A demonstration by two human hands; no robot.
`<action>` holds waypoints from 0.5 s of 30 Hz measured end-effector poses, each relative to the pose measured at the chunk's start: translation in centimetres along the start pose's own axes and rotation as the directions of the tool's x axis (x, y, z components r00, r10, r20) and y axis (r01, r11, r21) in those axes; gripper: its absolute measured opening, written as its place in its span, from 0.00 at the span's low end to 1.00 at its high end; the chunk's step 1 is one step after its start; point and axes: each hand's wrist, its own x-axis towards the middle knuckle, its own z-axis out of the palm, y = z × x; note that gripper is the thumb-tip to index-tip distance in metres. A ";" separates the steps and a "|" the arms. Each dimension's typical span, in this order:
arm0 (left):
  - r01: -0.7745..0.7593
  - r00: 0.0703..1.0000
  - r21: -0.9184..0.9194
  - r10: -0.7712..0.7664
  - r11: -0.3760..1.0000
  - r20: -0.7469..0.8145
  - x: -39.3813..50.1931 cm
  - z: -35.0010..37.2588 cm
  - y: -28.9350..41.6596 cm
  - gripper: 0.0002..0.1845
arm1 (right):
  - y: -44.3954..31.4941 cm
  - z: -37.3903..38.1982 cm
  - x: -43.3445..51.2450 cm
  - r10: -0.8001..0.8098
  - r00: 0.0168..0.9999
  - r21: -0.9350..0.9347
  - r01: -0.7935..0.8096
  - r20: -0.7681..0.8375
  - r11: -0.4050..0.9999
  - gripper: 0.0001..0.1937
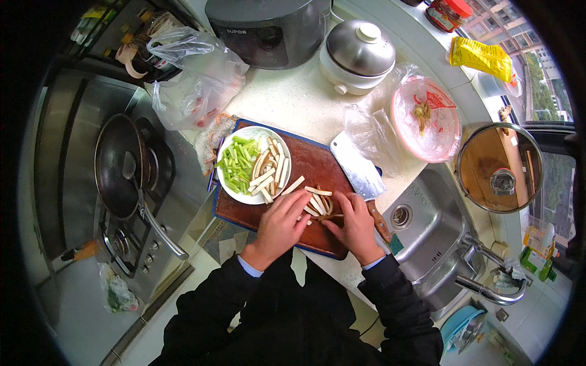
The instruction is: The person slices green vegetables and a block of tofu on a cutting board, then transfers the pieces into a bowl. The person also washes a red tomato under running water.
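A loose pile of pale, brown-edged strips, likely dried tofu (pixel 319 204), lies on a brown cutting board (pixel 311 160) with a blue rim. My left hand (pixel 284 224) curves around the pile's left side, fingertips and thumb at the strips. From the right, my right hand (pixel 355 222) cups the same pile between thumb and fingers. On the board's left part stands a white plate (pixel 253 200) with cut green stalks (pixel 238 164), likely celery, and more strips (pixel 270 171). A cleaver (pixel 357 164) lies across the board's right edge, its wooden handle beside my right hand.
Left is a gas stove (pixel 183 201) with a wok (pixel 116 169) and ladle. A steel sink (pixel 425 219) with a faucet (pixel 490 293) lies right. Behind stand a SUPOR appliance (pixel 270 36), a small lidded cooker (pixel 359 55), plastic bags (pixel 197 82) and a bag-lined pink bowl (pixel 425 119).
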 end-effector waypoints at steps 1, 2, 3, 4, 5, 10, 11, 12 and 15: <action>0.050 0.997 0.030 -0.052 0.998 0.061 -0.1 0.8 0.4 0.35 | -0.2 0.0 0.4 -0.034 0.999 -0.010 0.034 -0.039 0.999 0.40; 0.053 0.995 0.065 -0.058 0.996 0.084 -0.2 1.4 0.6 0.38 | -0.4 -0.1 0.8 -0.077 0.994 -0.017 0.076 -0.074 0.997 0.44; 0.056 0.992 0.105 -0.067 0.993 0.105 -0.2 1.9 0.7 0.42 | -0.5 -0.2 1.2 -0.069 0.997 -0.024 0.068 -0.030 0.997 0.46; 0.059 0.989 0.150 -0.078 0.987 0.122 -0.2 2.3 0.5 0.45 | -0.5 -0.2 1.7 -0.074 0.997 -0.025 0.074 0.017 0.997 0.49; 0.052 0.989 0.165 -0.074 0.985 0.129 -0.1 2.5 0.3 0.46 | -0.5 -0.1 2.1 -0.084 0.995 -0.024 0.085 0.058 0.996 0.51; 0.060 0.993 0.212 -0.079 0.975 0.083 0.0 3.3 -0.3 0.39 | -0.4 0.7 2.2 -0.164 0.985 -0.010 0.165 0.062 0.986 0.27; 0.067 0.992 0.175 -0.084 0.982 0.093 0.0 3.1 -0.4 0.38 | -0.2 0.9 2.1 -0.163 0.985 -0.001 0.163 0.052 0.987 0.26; 0.053 0.997 0.145 -0.061 0.988 0.050 -0.2 3.0 -0.4 0.37 | -0.1 1.0 1.9 -0.159 0.986 0.009 0.159 0.055 0.987 0.25; 0.017 0.991 0.084 -0.028 0.996 0.133 -0.9 1.9 -0.7 0.39 | 0.1 1.3 1.2 -0.122 0.990 0.010 0.122 0.076 0.992 0.21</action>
